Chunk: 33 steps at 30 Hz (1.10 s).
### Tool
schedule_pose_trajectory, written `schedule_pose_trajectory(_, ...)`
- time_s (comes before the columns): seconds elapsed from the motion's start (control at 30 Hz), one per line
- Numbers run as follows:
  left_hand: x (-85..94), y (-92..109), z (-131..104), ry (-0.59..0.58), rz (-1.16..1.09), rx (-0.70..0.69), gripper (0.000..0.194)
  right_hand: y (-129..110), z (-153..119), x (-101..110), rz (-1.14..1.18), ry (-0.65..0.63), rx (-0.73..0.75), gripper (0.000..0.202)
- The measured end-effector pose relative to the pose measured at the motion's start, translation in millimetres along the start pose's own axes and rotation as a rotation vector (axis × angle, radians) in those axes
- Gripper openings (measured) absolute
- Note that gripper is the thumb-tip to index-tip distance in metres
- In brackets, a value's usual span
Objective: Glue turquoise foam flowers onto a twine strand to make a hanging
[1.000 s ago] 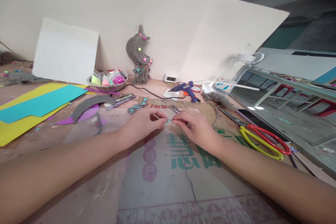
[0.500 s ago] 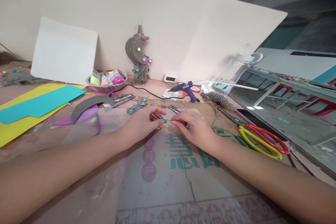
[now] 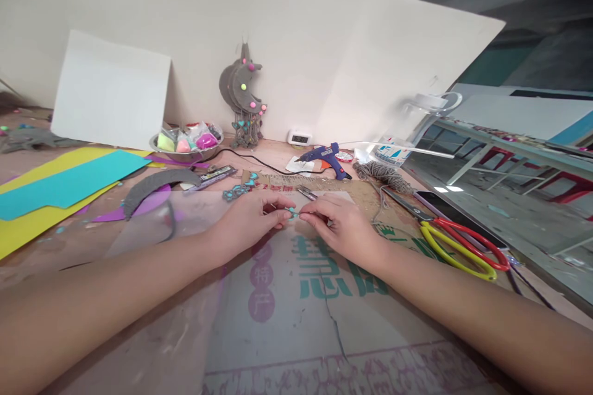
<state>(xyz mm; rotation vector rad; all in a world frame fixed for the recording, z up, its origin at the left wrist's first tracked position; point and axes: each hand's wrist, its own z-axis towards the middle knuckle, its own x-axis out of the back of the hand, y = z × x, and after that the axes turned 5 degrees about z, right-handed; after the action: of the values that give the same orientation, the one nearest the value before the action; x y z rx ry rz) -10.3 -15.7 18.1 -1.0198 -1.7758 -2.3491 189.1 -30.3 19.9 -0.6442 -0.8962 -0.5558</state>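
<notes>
Fingertips of the left hand (image 3: 245, 222) are pinched together on a small turquoise piece (image 3: 293, 213), which is held just above a flat cardboard sheet printed with green and purple characters (image 3: 278, 345). Right beside it, thumb and forefinger of the right hand (image 3: 347, 225) are closed together at the piece's right end; what exactly is gripped there is too small to tell. A thin dark grey strand (image 3: 338, 336) is laid across the printed sheet, nearer the wearer. Just beyond the hands, a slim metal-tipped tool (image 3: 306, 192) is seen, and a turquoise-and-grey beaded cluster (image 3: 238, 190) is set to its left. Farther back, a blue glue gun (image 3: 327, 155) is placed in front of a small white digital clock (image 3: 300, 137), and a grey crescent ornament with coloured balls (image 3: 243, 87) is stood against the white wall. To the left, bagged clay in bright colours (image 3: 205, 140) is held in a round metal bowl (image 3: 157, 149), near a curved dark grey strip (image 3: 152, 186) and a long turquoise sheet (image 3: 78, 182). To the right, a grey yarn bundle (image 3: 386, 177) and scissors with red and yellow handles (image 3: 498, 253) are laid near a dark-screened phone (image 3: 463, 222).
</notes>
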Motion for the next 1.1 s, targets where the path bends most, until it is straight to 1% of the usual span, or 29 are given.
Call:
schedule_pose_trajectory(0.1,-0.2,2.1,-0.7,0.025,0.052,-0.013,0.017,-0.6,0.1,0.2,-0.003,-0.001,0.000,0.017)
schedule_pose_trajectory(0.23,-2.2,4.4,-0.9,0.045,0.063,-0.014,0.016,-0.2,0.0,0.4,0.006,0.011,0.007,0.017)
schedule_pose_trajectory(0.5,-2.0,0.5,1.6,0.030,-0.003,0.072,0.014,-2.3,0.3,1.8,0.025,0.015,0.007,0.019)
schedule_pose_trajectory(0.67,-0.7,0.7,2.4,0.077,0.047,0.028,0.015,-2.1,-0.3,1.0,0.057,0.012,-0.020,0.018)
schedule_pose_trajectory(0.73,-1.0,0.8,2.0,0.067,0.044,0.018,0.014,-1.9,-0.4,1.0,0.075,0.013,-0.035,0.018)
schedule_pose_trajectory(0.87,-1.8,4.0,0.0,0.014,0.013,0.053,0.015,-2.7,-0.4,1.1,0.151,0.018,-0.113,0.018)
schedule_pose_trajectory(0.93,-1.6,7.0,-0.7,0.013,0.010,0.046,0.015,-3.6,0.1,0.4,0.217,0.022,-0.190,0.020)
schedule_pose_trajectory(1.0,-1.4,9.3,-0.8,0.023,0.000,0.032,0.015,-4.8,0.8,-0.7,0.286,0.015,-0.262,0.025)
schedule_pose_trajectory(1.1,-1.6,8.7,0.1,0.041,-0.032,0.039,0.015,-6.8,2.4,-2.2,0.352,-0.007,-0.330,0.030)
